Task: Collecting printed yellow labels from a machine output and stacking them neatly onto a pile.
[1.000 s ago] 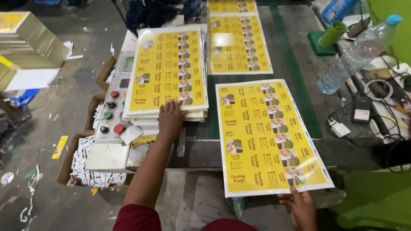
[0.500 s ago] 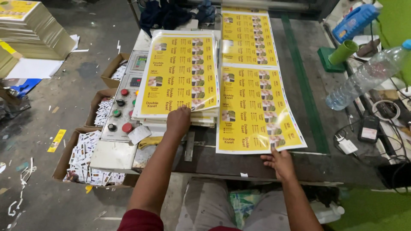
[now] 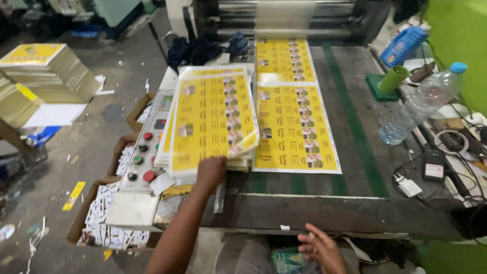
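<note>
the stack of yellow printed sheets sits on the control panel, beside the sheet on the belt. my left hand presses its near edge; i should square corners gently. my right hand is open, empty.

Worn on the head, looking steeply down and forward over the dark counter toward the roller machine at the far end. Close enough to catch the left forearm and both hands at the bottom edge, yet wide enough to take in the littered floor on the left and the green wall on the right. Single view only, tilted slightly.
</note>
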